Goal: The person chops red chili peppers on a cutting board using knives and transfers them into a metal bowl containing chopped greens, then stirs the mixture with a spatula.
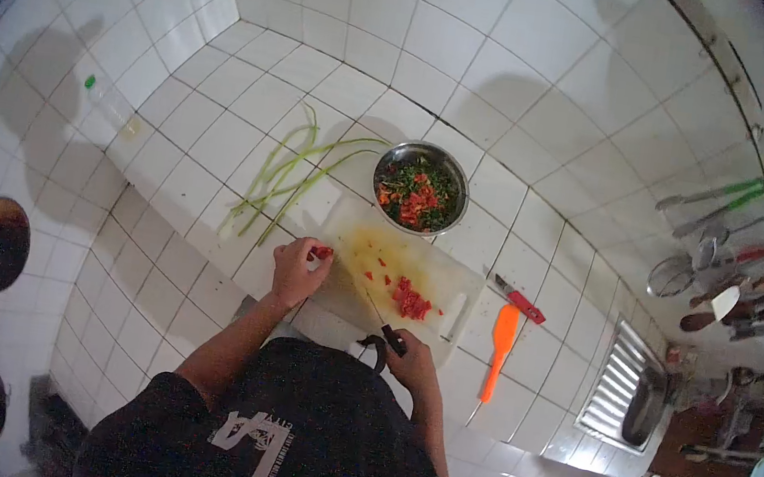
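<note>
My left hand (pixel 298 273) is closed on a small piece of red vegetable (pixel 322 252) at the left edge of the pale cutting board (pixel 460 316). Its kind, tomato or pepper, is unclear. In my right hand (pixel 413 366) is a knife (pixel 395 340) by its dark handle, the thin blade pointing up-left over the board. Diced red pieces (pixel 411 298) lie heaped right of the blade, with a few scattered nearby. Behind the board stands a metal bowl (pixel 403 150) of chopped greens and red-orange bits.
Long green beans (pixel 298 177) lie left of the bowl. An orange spatula (pixel 503 337) and a red-handled peeler or cutter (pixel 528 304) lie right of the board. A sink (pixel 641 408) is farther right, hanging utensils (pixel 715 273) above. A clear bottle (pixel 112 105) stands at left.
</note>
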Motion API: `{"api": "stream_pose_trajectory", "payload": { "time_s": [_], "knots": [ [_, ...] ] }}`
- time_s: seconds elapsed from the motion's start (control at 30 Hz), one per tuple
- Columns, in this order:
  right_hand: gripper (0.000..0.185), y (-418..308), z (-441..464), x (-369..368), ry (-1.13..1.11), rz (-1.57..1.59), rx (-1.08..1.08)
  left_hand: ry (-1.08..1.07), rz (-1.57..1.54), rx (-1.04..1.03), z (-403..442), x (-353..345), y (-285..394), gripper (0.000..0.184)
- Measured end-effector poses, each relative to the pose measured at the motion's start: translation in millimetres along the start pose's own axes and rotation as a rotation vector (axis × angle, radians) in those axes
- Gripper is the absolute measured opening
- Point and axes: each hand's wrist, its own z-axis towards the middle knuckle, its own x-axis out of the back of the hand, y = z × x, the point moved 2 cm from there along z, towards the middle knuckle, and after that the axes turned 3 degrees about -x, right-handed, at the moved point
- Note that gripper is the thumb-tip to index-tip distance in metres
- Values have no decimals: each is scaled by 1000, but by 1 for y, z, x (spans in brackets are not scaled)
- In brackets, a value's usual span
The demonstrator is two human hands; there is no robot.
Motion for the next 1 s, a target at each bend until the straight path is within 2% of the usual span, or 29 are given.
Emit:
{"api": "stream_pose_trajectory", "payload": {
  "time_s": [0.03, 0.07, 0.2, 0.27, 0.37, 0.47, 0.63, 0.7, 0.77, 0.83, 0.87, 1.0],
  "knots": [
    [28, -4, 0, 3, 24, 4, 36, 19, 10, -22, 1, -1, 3, 28],
    [30, -4, 1, 7, -47, -43, -77, 37, 22, -46, 3, -2, 5, 28],
    [36, 9, 4, 14, -34, -126, -78, 1, -11, -32, 7, -12, 0, 28],
    [37, 2, 5, 22, -19, -158, -92, 32, 94, -102, 7, -11, 5, 30],
    [37, 4, 7, 26, 22, -173, -118, 46, 29, -154, 8, -9, 9, 32],
    [36, 4, 13, 21, 158, -131, 19, -14, 30, -146, 9, -7, 9, 33],
    [41, -41, 25, 4, 5, 34, -179, -1, 47, -133, 10, -9, 7, 30],
    [38, -47, 33, -12, 24, 160, -77, -24, 42, -119, 11, -8, 5, 30],
    [34, -53, 37, -30, 6, 88, -123, -19, 63, -189, 9, -8, 1, 31],
    [27, -66, 39, -46, 248, 29, 62, -27, 55, -181, 9, -7, 4, 32],
    [27, -65, 37, -53, 173, 98, -111, -32, 44, -175, 9, -6, 5, 34],
    [29, -59, 36, -65, 165, 135, -123, -4, 19, -218, 8, -7, -1, 36]
  ]
}}
